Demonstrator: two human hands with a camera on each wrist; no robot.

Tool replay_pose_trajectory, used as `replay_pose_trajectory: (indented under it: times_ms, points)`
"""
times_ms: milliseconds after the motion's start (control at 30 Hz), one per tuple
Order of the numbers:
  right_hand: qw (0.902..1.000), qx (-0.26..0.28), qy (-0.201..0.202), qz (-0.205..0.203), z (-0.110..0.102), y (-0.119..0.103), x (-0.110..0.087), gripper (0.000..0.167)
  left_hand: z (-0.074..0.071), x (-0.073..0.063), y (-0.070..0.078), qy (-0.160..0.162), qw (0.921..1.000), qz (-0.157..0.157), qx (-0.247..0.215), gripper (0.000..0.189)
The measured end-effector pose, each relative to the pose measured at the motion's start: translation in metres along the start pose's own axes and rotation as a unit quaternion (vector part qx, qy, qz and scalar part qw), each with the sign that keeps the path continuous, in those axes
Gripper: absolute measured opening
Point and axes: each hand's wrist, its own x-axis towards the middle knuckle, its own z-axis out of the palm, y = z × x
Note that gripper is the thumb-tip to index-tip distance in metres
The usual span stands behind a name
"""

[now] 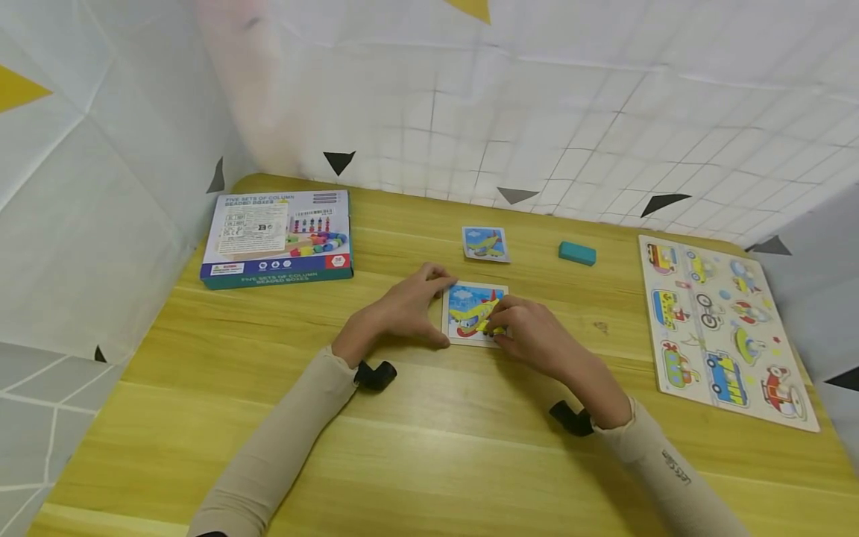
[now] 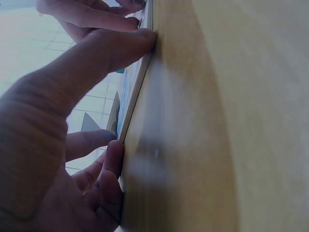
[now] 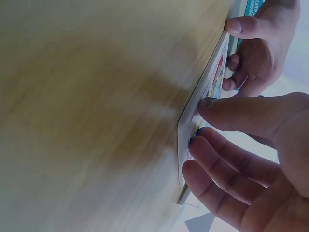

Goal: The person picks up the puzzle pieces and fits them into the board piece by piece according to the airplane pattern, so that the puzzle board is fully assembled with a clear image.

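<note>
A small square airplane puzzle (image 1: 463, 303) lies on the table, a yellow plane on blue sky within a pale wooden frame. My left hand (image 1: 409, 304) spans its left side and grips the frame, thumb at the near corner and fingers at the far corner. Over the puzzle's right part, my right hand (image 1: 537, 335) has its thumb and fingertips brought together on a yellow puzzle piece (image 1: 497, 329), mostly hidden by them. In the right wrist view, the thumb and fingers of the right hand (image 3: 241, 159) meet close above the frame (image 3: 182, 140).
Beyond the puzzle lies a card (image 1: 486, 243) with a similar plane picture. A teal block (image 1: 577, 253) sits right of it. A boxed bead toy (image 1: 278, 239) stands at the back left, and a vehicle puzzle board (image 1: 728, 328) lies at the right. White cloth (image 1: 376, 89) hangs behind the table.
</note>
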Motion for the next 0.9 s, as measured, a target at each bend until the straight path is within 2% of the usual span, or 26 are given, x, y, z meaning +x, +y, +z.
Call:
replay_pose_trajectory:
  times_ms: [400, 667, 900]
  points:
    - [0.9991, 0.009, 0.041, -0.006, 0.008, 0.000, -0.002, 0.015, -0.003, -0.001, -0.002, -0.001, 1.0000, 0.002, -0.007, 0.107]
    - [0.9971, 0.016, 0.074, 0.008, 0.013, 0.000, -0.013, 0.017, -0.001, 0.004, -0.001, -0.013, 0.9998, 0.017, -0.003, 0.107]
    - [0.9933, 0.004, 0.115, 0.014, 0.015, -0.001, -0.028, 0.017, -0.001, 0.003, -0.005, -0.017, 0.9996, 0.020, -0.009, 0.104]
